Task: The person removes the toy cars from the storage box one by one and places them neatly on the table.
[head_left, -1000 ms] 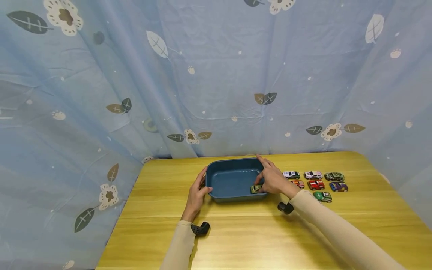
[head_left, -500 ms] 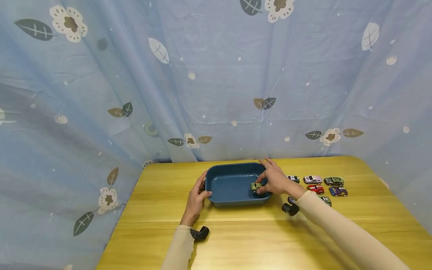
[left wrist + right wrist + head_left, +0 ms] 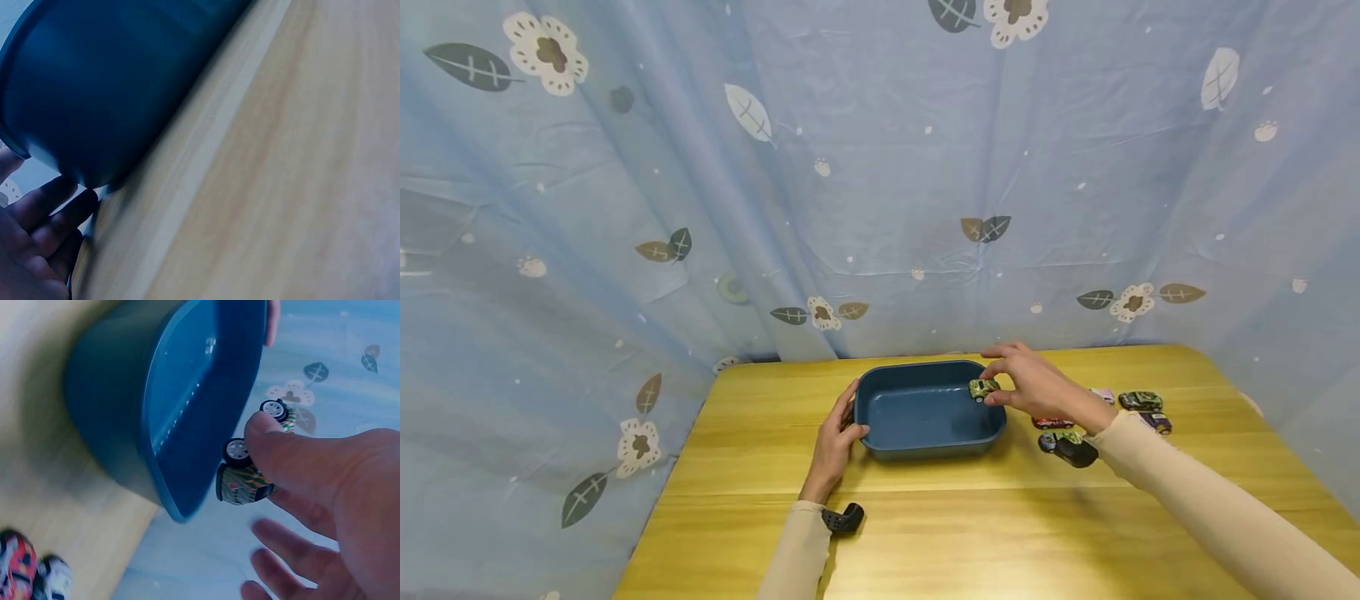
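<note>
**Legible text: none found**

Head view checked: the toy cars [image 3: 1138, 401] lying just past the right hand [image 3: 1037, 387] carry coloured markings, too small to resolve into letters or digits. Right wrist view: the green toy car [image 3: 250, 481] pinched in that hand shows striped paintwork on its flank (pattern only, no characters). The blue tray [image 3: 925, 412] between the two hands bears no readable marking on rim or wall. Left wrist view beside the left hand [image 3: 31, 244]: blurred, nothing readable.
</note>
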A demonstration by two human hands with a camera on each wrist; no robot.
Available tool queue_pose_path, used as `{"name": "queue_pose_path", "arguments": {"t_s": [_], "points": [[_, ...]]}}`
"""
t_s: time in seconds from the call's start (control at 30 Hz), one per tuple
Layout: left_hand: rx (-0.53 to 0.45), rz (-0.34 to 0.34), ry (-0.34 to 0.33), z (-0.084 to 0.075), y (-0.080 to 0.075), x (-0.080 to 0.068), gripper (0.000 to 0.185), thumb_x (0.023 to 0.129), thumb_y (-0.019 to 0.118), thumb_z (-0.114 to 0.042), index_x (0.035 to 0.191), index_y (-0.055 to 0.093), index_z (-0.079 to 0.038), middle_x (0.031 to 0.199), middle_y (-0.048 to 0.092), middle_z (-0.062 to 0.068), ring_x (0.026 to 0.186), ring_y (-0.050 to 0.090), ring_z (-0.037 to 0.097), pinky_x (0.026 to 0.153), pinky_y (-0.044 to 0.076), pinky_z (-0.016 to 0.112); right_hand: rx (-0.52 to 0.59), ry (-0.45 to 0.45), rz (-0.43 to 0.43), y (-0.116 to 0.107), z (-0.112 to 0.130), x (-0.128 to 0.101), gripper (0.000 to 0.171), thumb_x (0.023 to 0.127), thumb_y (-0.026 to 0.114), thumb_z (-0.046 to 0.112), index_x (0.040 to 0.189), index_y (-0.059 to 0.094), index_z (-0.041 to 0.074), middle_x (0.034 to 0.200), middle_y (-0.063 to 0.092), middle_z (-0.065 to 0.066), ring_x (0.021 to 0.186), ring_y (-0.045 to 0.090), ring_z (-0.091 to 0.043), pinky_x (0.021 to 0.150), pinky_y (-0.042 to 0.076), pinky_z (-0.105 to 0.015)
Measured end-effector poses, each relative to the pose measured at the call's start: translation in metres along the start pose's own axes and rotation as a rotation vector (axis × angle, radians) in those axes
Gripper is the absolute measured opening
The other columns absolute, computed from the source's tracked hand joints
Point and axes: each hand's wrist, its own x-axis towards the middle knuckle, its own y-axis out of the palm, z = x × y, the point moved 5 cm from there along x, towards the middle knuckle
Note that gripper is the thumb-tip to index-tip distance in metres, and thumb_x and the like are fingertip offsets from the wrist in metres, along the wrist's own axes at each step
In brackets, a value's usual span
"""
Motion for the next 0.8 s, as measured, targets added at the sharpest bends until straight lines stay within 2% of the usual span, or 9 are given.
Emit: {"name": "queue_pose_path", "arguments": {"t_s": [0.13,0.27,0.53,0.7,0.8], "points": [[-0.025,-0.006,0.015,-0.002,0.0,0.001,0.081,0.089,0.062,-0.008,0.166,0.04,-0.025,0.156,0.058,0.015,0.137,0.061,0.037,0.103,0.05,0.027,-0.023,-0.008,0.006,-0.015,0.002,-0.004,0.029,0.092,0.082,0.023,0.118,0.079,0.01,0.127,0.075,-0.011,0.121,0.059,-0.039,0.095,0.053,-0.057],[-0.049,-0.005,0.02,-0.003,0.001,0.001,0.081,0.089,0.062,-0.008,0.166,0.041,-0.025,0.157,0.057,0.015,0.137,0.061,0.039,0.103,0.05,0.027,-0.059,0.002,-0.007,-0.029,-0.001,-0.012,0.029,0.092,0.082,0.023,0.118,0.08,0.009,0.115,0.078,-0.005,0.111,0.061,-0.033,0.088,0.054,-0.052],[-0.032,0.0,0.007,-0.003,0.001,-0.006,0.082,0.087,0.062,-0.008,0.166,0.041,-0.023,0.158,0.056,0.015,0.139,0.06,0.037,0.102,0.052,0.032,-0.123,0.047,0.024,-0.043,-0.016,-0.038,0.028,0.091,0.084,0.024,0.115,0.081,0.01,0.11,0.079,-0.003,0.107,0.063,-0.034,0.087,0.052,-0.053],[-0.008,-0.004,-0.013,-0.003,-0.003,-0.008,0.082,0.087,0.063,-0.012,0.165,0.043,-0.03,0.163,0.051,0.011,0.147,0.053,0.035,0.111,0.047,0.049,-0.14,0.098,0.064,-0.049,-0.033,-0.062,0.029,0.09,0.083,0.023,0.115,0.08,0.008,0.112,0.078,-0.006,0.105,0.063,-0.034,0.082,0.054,-0.051],[-0.006,-0.007,-0.009,-0.004,-0.006,-0.009,0.081,0.087,0.064,-0.013,0.163,0.045,-0.032,0.163,0.05,0.011,0.149,0.05,0.035,0.114,0.044,0.054,-0.139,0.118,0.074,-0.052,-0.045,-0.079,0.03,0.09,0.083,0.022,0.114,0.08,0.005,0.11,0.079,-0.007,0.103,0.066,-0.036,0.085,0.055,-0.054]]}}
